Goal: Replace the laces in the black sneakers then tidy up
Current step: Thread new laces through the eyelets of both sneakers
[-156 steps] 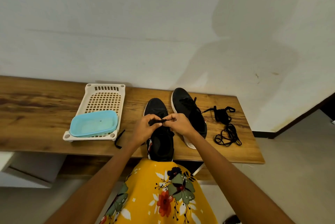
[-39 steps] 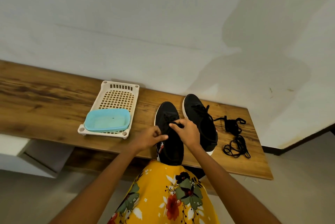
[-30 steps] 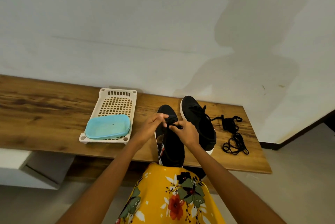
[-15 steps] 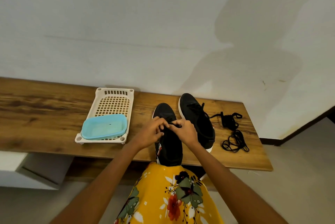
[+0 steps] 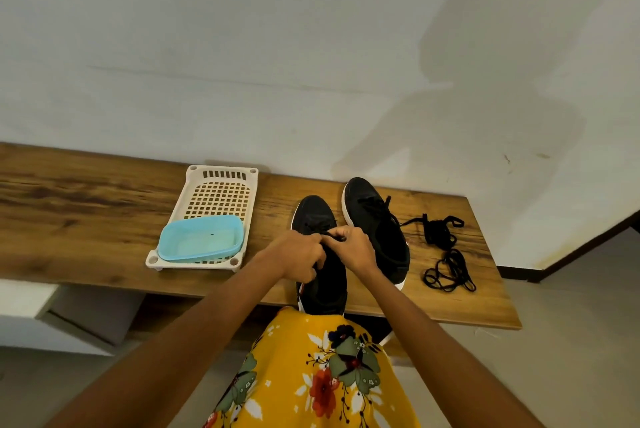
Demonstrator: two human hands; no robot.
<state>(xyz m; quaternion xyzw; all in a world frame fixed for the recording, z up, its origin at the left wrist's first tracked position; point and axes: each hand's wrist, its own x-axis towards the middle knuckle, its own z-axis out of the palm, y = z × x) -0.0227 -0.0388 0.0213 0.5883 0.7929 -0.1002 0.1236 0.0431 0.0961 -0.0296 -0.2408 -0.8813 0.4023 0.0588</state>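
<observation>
A: Status?

B: Near shoe [image 5: 322,275] sits at the bench [image 5: 86,219] front edge, heel hanging over toward my lap. Both hands are together over its eyelets: left hand [image 5: 298,259] and right hand [image 5: 353,247] each pinch the lace [image 5: 332,237].

A: Risks?

B: Pull too hard and the shoe slides off the edge. Uneven ends if I skip an eyelet. The far shoe [image 5: 377,230] at 1 o'clock has lace trailing into the loose laces [image 5: 446,254] at 3 o'clock; they could snag.

A: Blind spots?

B: My hands cover the eyelets, so can't count rows done. Can't tell old laces from new. Tray [image 5: 221,185] and tub [image 5: 201,237] at 10 o'clock; tub contents unclear.
</observation>
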